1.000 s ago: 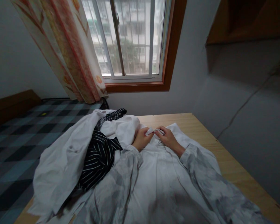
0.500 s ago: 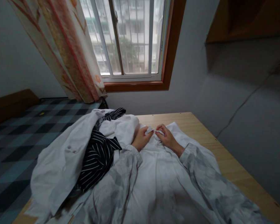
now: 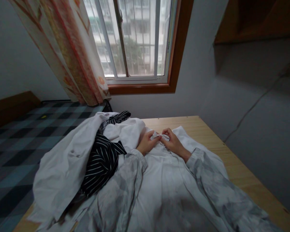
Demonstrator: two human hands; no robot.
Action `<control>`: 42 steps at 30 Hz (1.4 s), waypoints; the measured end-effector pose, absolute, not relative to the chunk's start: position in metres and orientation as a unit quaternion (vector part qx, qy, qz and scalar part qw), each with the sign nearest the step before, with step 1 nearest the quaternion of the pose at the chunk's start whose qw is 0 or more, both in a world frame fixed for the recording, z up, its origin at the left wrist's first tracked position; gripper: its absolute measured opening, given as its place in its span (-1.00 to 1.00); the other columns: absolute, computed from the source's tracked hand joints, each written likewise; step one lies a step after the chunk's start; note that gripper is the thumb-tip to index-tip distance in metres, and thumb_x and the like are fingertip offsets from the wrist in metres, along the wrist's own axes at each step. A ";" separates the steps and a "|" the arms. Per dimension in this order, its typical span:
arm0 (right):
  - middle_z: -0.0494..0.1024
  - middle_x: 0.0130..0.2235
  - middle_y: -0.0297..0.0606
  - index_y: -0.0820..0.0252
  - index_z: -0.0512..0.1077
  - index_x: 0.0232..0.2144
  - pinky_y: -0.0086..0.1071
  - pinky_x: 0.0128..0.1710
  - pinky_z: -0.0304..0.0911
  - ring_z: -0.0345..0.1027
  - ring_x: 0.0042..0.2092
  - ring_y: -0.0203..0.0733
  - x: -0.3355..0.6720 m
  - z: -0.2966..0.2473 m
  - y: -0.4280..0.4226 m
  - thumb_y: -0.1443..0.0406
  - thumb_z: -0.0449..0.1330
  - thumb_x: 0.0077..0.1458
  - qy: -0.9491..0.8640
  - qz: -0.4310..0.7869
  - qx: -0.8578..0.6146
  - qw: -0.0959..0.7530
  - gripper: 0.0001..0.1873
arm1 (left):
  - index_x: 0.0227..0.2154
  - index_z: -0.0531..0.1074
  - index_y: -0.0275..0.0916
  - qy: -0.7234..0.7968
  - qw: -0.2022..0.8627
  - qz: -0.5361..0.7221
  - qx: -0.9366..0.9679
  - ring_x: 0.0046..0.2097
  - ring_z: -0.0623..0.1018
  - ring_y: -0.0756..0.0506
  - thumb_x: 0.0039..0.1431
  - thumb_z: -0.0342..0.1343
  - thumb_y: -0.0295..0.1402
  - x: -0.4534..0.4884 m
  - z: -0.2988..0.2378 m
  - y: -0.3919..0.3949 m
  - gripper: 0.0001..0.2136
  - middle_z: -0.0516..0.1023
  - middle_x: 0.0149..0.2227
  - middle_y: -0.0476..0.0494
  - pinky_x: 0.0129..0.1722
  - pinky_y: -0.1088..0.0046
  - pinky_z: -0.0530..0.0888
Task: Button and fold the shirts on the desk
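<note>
Closer together than half a second earlier, the left hand (image 3: 147, 142) and right hand (image 3: 173, 144) pinch the far edge of a white garment (image 3: 156, 183) on the wooden surface (image 3: 196, 123), where loosened fingers (image 3: 168, 130) could lose it or a shifting left sleeve (image 3: 116, 190) drag the adjoining striped garment (image 3: 101, 164).

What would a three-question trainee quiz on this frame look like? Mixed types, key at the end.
1. Multiple choice: What are the left hand and right hand both pinching?
A) the curtain
B) the white cloth
C) the window frame

2. True or false: The black striped cloth lies to the left of both hands.

3. Fill in: The cover at the left of the picture has a ____ pattern.

Key: 1 B; 2 true; 3 checked.
</note>
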State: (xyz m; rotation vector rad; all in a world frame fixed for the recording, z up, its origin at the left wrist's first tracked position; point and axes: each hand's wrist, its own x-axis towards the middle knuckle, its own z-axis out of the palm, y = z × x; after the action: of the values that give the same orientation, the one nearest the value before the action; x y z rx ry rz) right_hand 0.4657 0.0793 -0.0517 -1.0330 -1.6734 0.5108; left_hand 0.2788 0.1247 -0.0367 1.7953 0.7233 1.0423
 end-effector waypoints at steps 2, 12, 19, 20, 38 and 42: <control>0.50 -0.13 -0.22 0.05 0.34 -0.07 -0.15 -0.03 0.36 0.41 -0.08 -0.02 0.465 -0.048 0.076 0.16 0.30 0.29 -0.700 0.139 -0.443 0.544 -0.74 | -0.42 0.52 -0.27 0.293 0.469 0.431 0.713 -0.34 0.43 -0.04 0.22 0.30 0.03 0.279 -0.036 0.125 -0.59 0.52 -0.43 -0.04 -0.27 0.45 0.37; 0.56 -0.19 -0.17 0.04 0.50 -0.19 -0.04 -0.01 0.23 0.34 -0.10 0.07 0.460 -0.034 0.065 0.11 0.37 0.27 -0.739 -0.052 -0.496 0.454 -0.80 | -0.47 0.49 -0.26 0.315 0.484 0.458 0.676 -0.33 0.41 -0.03 0.20 0.29 0.10 0.280 -0.035 0.126 -0.53 0.50 -0.44 -0.02 -0.27 0.44 0.38; 0.59 -0.16 -0.15 0.00 0.57 -0.15 0.03 0.11 0.22 0.37 -0.04 0.11 0.464 -0.039 0.069 0.30 0.26 0.27 -0.728 -0.037 -0.493 0.476 -0.87 | -0.46 0.45 -0.25 0.302 0.477 0.447 0.694 -0.34 0.36 -0.03 0.22 0.23 0.18 0.283 -0.034 0.122 -0.48 0.46 -0.44 -0.02 -0.32 0.45 0.35; 0.60 -0.18 -0.16 0.00 0.58 -0.16 0.02 0.11 0.22 0.38 -0.05 0.09 0.465 -0.040 0.070 0.31 0.25 0.27 -0.724 -0.037 -0.492 0.481 -0.86 | -0.45 0.45 -0.25 0.296 0.477 0.447 0.697 -0.34 0.37 -0.03 0.20 0.25 0.18 0.283 -0.034 0.121 -0.48 0.46 -0.44 -0.02 -0.32 0.45 0.35; 0.55 -0.20 -0.21 0.03 0.43 -0.15 0.06 0.34 0.12 0.39 -0.11 0.02 0.466 -0.038 0.071 0.32 0.20 0.27 -0.767 0.016 -0.452 0.455 -0.89 | -0.50 0.35 -0.21 0.276 0.360 0.429 0.781 -0.33 0.35 -0.05 0.36 0.15 -0.09 0.280 -0.043 0.126 -0.62 0.38 -0.45 -0.01 -0.29 0.42 0.29; 0.54 -0.23 -0.18 0.04 0.45 -0.19 0.00 0.18 0.24 0.37 -0.14 0.01 0.468 -0.039 0.072 0.22 0.18 0.37 -0.755 0.054 -0.458 0.466 -0.92 | -0.47 0.39 -0.21 0.279 0.362 0.439 0.773 -0.30 0.39 -0.07 0.37 0.16 -0.08 0.281 -0.042 0.125 -0.64 0.43 -0.41 -0.04 -0.24 0.40 0.34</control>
State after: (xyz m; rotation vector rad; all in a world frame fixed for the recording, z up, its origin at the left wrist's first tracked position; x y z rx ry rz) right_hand 0.4683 0.0721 -0.0394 -1.1239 -1.8531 0.1321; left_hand 0.2810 0.1253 -0.0421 1.9909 0.7189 1.1312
